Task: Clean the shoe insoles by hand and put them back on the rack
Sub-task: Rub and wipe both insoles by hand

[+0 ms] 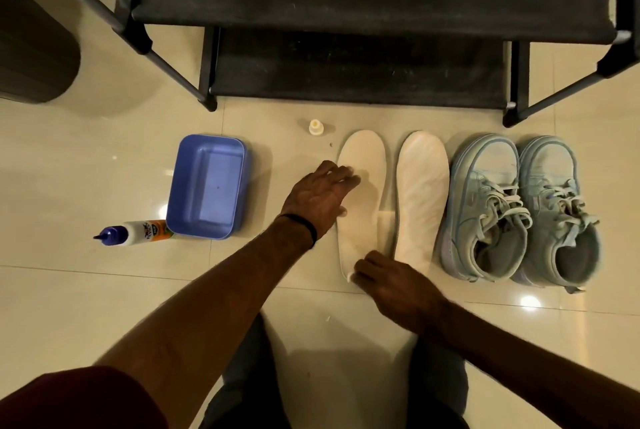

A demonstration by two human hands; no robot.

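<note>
Two white insoles lie side by side on the tiled floor in front of the black shoe rack point(346, 16). My left hand point(318, 196) lies with its fingers spread on the left edge of the left insole point(362, 217), about its middle. My right hand point(394, 286) pinches the heel end of the same insole, lifting its edge a little. The right insole point(420, 193) lies untouched beside it. A pair of pale blue sneakers point(519, 207) stands to the right of the insoles.
A blue plastic tub point(180, 200) sits on the floor to the left, a glue-type bottle point(135, 231) with a blue cap lying beside it. A small cream cap point(316, 126) stands near the rack's foot. A dark round bin point(34, 58) is far left.
</note>
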